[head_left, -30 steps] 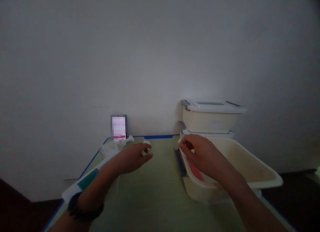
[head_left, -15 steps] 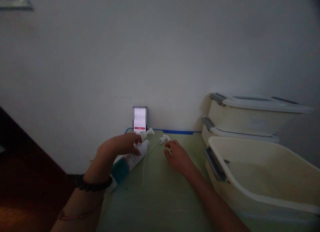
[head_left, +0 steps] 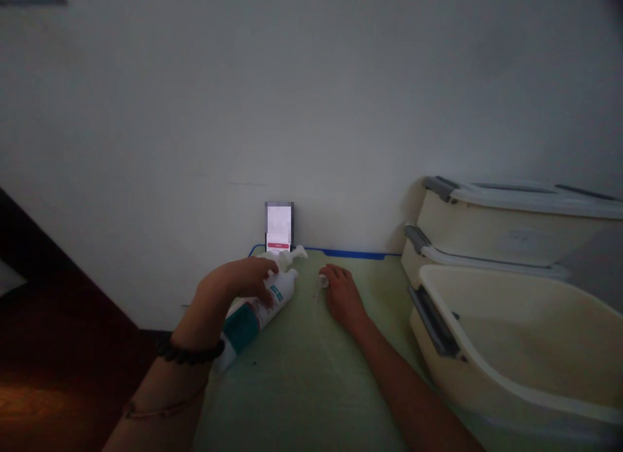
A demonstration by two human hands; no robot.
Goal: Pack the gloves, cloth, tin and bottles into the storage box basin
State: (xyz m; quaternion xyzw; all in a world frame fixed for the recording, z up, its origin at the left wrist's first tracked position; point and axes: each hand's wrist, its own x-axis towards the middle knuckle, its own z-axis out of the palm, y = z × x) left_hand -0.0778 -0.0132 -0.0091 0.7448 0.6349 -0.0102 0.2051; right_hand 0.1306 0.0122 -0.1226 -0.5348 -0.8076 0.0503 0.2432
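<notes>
A white bottle with a teal lower band [head_left: 243, 327] slants across the left of the table, its neck, without a pump, pointing up and right. I cannot tell whether it lies flat or is held tilted. My left hand [head_left: 248, 280] is closed over its upper part, thumb on the near side. Behind it, partly hidden by that hand, is a second white pump top [head_left: 299, 252]. My right hand [head_left: 343, 295] pinches a loose white pump head [head_left: 323, 280] to the right of the bottle's neck. The pump's thin tube looks faint and blurred, trailing down towards me.
A lit phone [head_left: 279, 226] stands against the wall behind the bottle. On the right an open cream bin [head_left: 433, 367] with grey latches sits before stacked lidded bins [head_left: 487, 231]. Blue edging [head_left: 355, 254] runs along the green tabletop's [head_left: 292, 387] back.
My right hand has closed on the loose pump head, and its tube has swung to the right. My left hand stays on the bottle. The view has shifted slightly.
</notes>
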